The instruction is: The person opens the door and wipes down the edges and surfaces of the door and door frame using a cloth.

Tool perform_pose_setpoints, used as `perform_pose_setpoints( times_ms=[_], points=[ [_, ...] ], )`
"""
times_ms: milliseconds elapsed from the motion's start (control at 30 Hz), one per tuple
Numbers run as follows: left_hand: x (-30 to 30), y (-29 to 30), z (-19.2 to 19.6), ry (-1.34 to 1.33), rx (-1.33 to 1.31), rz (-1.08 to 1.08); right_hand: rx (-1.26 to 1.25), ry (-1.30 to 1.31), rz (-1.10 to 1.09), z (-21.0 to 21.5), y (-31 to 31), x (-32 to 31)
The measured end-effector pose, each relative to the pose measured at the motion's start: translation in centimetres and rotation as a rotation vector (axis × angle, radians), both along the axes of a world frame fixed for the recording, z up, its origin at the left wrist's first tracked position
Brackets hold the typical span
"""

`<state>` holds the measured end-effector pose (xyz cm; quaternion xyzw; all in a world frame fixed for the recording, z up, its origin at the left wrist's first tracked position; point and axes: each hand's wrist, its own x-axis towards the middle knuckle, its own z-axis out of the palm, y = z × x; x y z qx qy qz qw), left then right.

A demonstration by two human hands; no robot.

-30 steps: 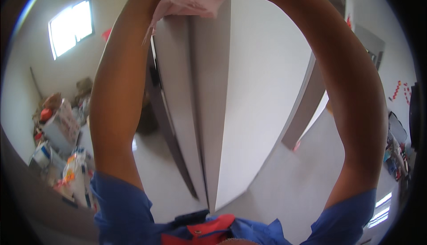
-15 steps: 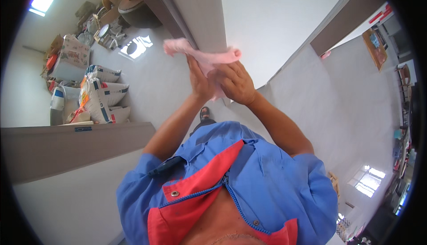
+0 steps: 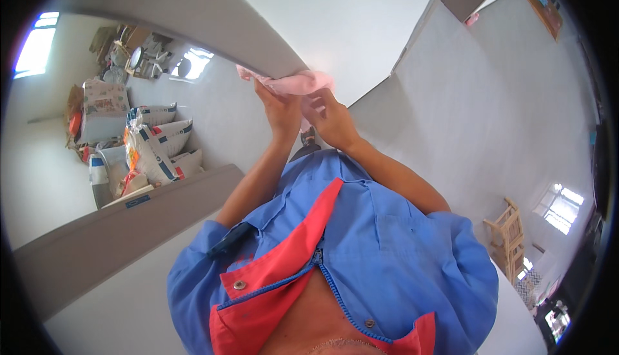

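Observation:
Both of my hands reach out in front of my chest and hold a crumpled pink cloth (image 3: 295, 83). My left hand (image 3: 278, 109) grips the cloth from below on the left. My right hand (image 3: 333, 122) holds its right end, fingers curled around it. The cloth is pressed against the lower end of a long grey panel edge (image 3: 193, 23) that runs in from the upper left. My blue shirt with red lining (image 3: 361, 252) fills the lower middle of the view.
Several white and blue sacks (image 3: 158, 152) and boxes are piled on the pale floor at the left, near a bright window (image 3: 35, 49). A grey panel (image 3: 129, 226) crosses the lower left. A wooden chair (image 3: 509, 229) stands at the right.
My arms have come down from overhead to chest height with the cloth. The view has swung down onto my body, and the cloth now lies against the grey panel edge.

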<state>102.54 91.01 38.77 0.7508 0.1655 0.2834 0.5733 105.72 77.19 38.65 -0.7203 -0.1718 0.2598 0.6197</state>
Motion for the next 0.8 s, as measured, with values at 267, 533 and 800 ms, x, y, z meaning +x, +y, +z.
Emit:
perform_pose_setpoints(
  times_ms=[267, 533, 800],
  points=[
    [0.1, 1.3, -1.6, -0.053, -0.304, -0.162, 0.351, 0.09, -0.196, -1.1, 3.3, 2.3],
    [3.7, 3.3, -7.0, 0.612, -0.54, -0.477, 0.174, 0.114, -0.418, -17.9, 6.4, 3.1],
    [4.5, 8.0, -13.2, 0.681, -0.489, -0.713, 0.045, 0.132, -0.579, -15.6, 5.9, 3.1]
  ],
)
